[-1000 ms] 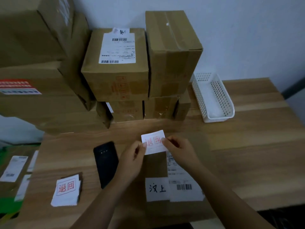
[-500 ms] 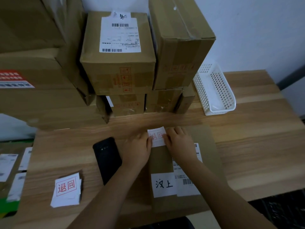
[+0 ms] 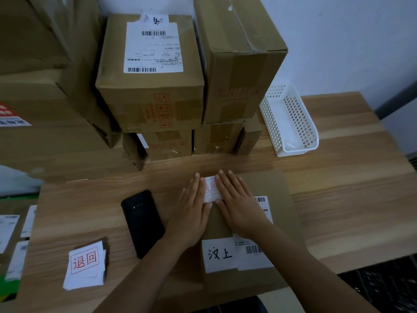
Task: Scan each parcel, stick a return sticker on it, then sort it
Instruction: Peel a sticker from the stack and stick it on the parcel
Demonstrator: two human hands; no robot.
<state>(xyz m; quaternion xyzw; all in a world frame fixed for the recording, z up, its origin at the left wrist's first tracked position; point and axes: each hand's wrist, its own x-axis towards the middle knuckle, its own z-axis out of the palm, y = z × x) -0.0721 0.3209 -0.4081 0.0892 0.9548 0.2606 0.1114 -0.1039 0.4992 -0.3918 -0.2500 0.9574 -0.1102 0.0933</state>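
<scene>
While the return sticker (image 3: 211, 192) lay on the far left corner of the flat parcel (image 3: 270, 184), we had both hands flat over it. Only a narrow strip of it showed between them, running away from us. Our left hand (image 3: 191, 211) covered its left edge and our right hand (image 3: 240, 205) its right. The fingers (image 3: 228, 186) were straight, side by side and pressed down, curled round nothing. Both hands were equally near, so we judged the smoothing stroke should go outward from that middle strip.

The parcel's long axis ran from us toward the stacked boxes (image 3: 149, 102), with its shipping label (image 3: 257, 256) at the near end, partly under our right forearm. Its far edge stopped short of those boxes, leaving a bare band of counter (image 3: 338, 199), and its near end came close to the counter's front edge.

For sorting, we judged the right side the freer way out, since the only thing there was a white basket (image 3: 291, 123), well back. On the left, a black phone (image 3: 143, 222) lay just beside our left wrist, and the spare stickers (image 3: 84, 267) sat beyond it.
</scene>
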